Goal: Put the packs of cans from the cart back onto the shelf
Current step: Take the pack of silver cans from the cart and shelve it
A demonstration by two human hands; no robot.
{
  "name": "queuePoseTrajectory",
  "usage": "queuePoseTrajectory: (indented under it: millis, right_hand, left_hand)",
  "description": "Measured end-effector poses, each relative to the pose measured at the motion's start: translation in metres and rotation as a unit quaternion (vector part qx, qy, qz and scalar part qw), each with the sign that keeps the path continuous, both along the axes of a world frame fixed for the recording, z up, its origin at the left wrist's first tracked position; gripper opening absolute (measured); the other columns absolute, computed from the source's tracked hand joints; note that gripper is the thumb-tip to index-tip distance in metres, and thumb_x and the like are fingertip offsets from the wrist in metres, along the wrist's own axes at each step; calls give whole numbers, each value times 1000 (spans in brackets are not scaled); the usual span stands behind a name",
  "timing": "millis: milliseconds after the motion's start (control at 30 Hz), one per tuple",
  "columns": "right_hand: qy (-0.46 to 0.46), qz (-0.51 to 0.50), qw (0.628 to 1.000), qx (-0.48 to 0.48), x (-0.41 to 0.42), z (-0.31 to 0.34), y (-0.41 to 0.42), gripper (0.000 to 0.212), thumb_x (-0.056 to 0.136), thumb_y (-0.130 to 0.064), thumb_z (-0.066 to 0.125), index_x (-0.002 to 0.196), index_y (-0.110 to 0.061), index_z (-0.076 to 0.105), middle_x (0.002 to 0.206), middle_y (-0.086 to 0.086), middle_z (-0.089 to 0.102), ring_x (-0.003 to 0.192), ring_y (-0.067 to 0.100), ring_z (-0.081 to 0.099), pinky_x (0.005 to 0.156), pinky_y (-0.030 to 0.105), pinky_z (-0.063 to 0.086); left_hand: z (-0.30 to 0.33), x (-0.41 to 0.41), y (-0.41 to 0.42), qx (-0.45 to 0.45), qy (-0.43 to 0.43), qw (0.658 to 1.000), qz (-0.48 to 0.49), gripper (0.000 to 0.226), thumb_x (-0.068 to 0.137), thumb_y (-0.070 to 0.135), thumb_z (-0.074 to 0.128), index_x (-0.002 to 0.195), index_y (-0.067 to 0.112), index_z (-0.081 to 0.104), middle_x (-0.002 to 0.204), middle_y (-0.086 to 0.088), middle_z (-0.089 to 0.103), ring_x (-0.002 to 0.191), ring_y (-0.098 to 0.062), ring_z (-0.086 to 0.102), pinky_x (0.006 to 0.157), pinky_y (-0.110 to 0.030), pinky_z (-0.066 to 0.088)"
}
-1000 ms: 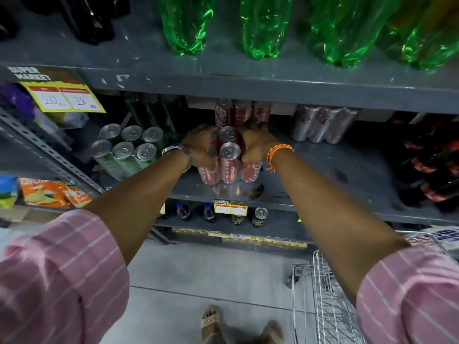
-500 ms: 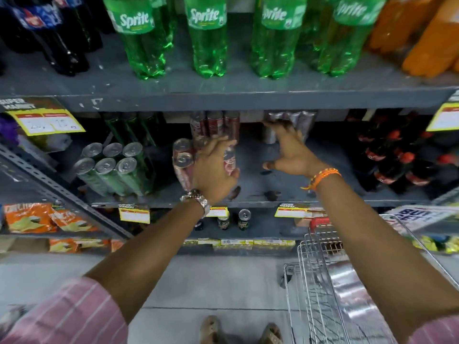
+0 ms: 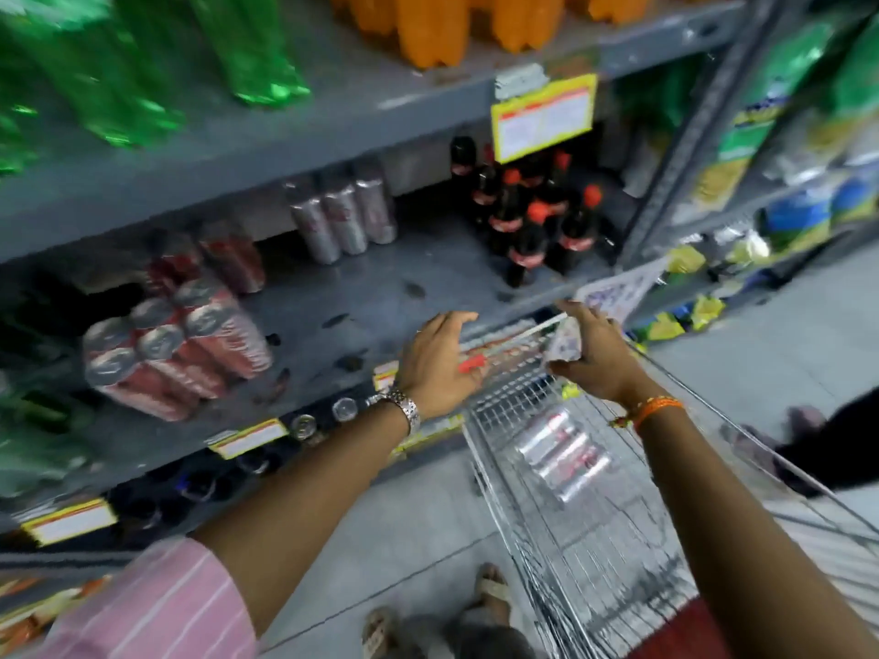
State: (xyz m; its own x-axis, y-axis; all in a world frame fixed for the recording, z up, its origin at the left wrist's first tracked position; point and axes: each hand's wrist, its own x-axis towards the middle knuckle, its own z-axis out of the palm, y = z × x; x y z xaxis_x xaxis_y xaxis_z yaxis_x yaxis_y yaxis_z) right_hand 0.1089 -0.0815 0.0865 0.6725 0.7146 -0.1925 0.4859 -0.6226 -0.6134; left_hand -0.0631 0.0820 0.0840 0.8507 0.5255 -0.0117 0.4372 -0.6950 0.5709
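Note:
A pack of red cans (image 3: 176, 347) stands on the grey middle shelf (image 3: 361, 297) at the left, with no hand on it. A pack of silver cans (image 3: 563, 461) lies inside the wire cart (image 3: 594, 554) at the lower right. My left hand (image 3: 437, 363) hovers over the cart's front edge, fingers spread, holding nothing. My right hand (image 3: 590, 349) is beside it above the cart, fingers apart and empty. Another silver can pack (image 3: 345, 216) stands at the back of the shelf.
Dark cola bottles (image 3: 532, 221) fill the shelf's right end. Green bottles (image 3: 142, 64) and orange bottles (image 3: 456, 21) line the upper shelf. A yellow price tag (image 3: 544, 116) hangs from its edge. Single cans sit on the lower shelf (image 3: 304, 425). A second rack (image 3: 785, 149) stands at the right.
Both hands left the red can pack on the shelf and swung right and down over the cart. My view turned right.

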Motion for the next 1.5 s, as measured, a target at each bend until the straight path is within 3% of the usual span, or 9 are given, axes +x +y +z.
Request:
queuePoseTrajectory:
  millis: [233, 367, 667, 733, 800, 933, 1033, 1233, 1500]
  right_hand:
    - [121, -182, 973, -67, 26, -126, -86, 81, 79, -23, 82, 147, -7, 41, 141, 29, 51, 135, 44, 47, 114, 50, 34]
    - [187, -276, 939, -82, 25, -202, -104, 78, 84, -33, 77, 149, -11, 39, 141, 29, 47, 131, 44, 51, 111, 46, 40]
    - [287, -367, 884, -41, 13, -315, -104, 62, 95, -31, 62, 150, -19, 37, 153, 27, 34, 142, 47, 36, 114, 46, 41]
    - [287, -382, 878, -12, 10, -324, -102, 52, 98, -27, 58, 146, -20, 42, 142, 28, 49, 121, 41, 57, 92, 26, 53]
    - [282, -398, 873, 15, 7, -329, -99, 43, 98, -26, 58, 139, -18, 47, 133, 23, 58, 99, 33, 65, 86, 31, 54]
    - [271, -428, 861, 37, 6, -332, -95, 34, 96, -21, 59, 129, -12, 53, 120, 16, 66, 81, 22, 62, 66, 26, 44]
    - [269, -444, 854, 42, 9, -328, -91, 25, 96, -18, 57, 120, -10, 56, 116, 13, 67, 95, 29, 64, 69, 26, 43]
    - [276, -422, 863, 34, 5, -312, -92, 26, 92, -13, 62, 117, -13, 61, 115, 11, 71, 107, 33, 67, 96, 49, 56]
    - [203, -398, 893, 54, -6, -229, -92, 31, 88, -7, 63, 119, -12, 66, 113, 12, 74, 105, 31, 68, 96, 46, 56]
  left_hand:
    - [-96, 100, -52, -115, 149, 977, -97, 73, 75, 37, 79, 139, 16, 48, 141, -5, 56, 125, -25, 57, 97, -30, 47]
    - [-162, 142, -70, -161, 206, 957, -129, 68, 82, 30, 75, 142, 17, 45, 132, -5, 58, 98, -28, 68, 73, -25, 52]
    - [-274, 177, -86, -143, 301, 923, -192, 65, 98, 11, 54, 155, 10, 22, 156, -23, 34, 127, -44, 50, 70, -17, 47]
    - [-282, 177, -83, -131, 312, 920, -198, 62, 100, 17, 53, 155, 17, 23, 151, -23, 41, 100, -38, 65, 62, -23, 52]
    - [-289, 176, -81, -147, 314, 918, -193, 58, 100, 18, 51, 151, 28, 24, 149, -19, 44, 62, -19, 57, 43, -22, 46]
    - [-296, 174, -78, -170, 316, 914, -188, 66, 98, 9, 53, 150, 35, 22, 150, -19, 41, 94, -30, 65, 73, -39, 58]
    - [-296, 175, -77, -180, 315, 913, -188, 67, 96, 8, 56, 150, 30, 23, 146, -18, 45, 73, -18, 57, 50, -21, 47]
    - [-288, 158, -75, -213, 312, 911, -165, 66, 95, 5, 58, 149, 29, 28, 135, -20, 52, 68, -17, 52, 49, -23, 42]
    - [-200, 138, -71, -262, 244, 926, -123, 60, 91, -1, 62, 140, 21, 36, 99, -2, 50, 58, -8, 41, 33, -9, 35]
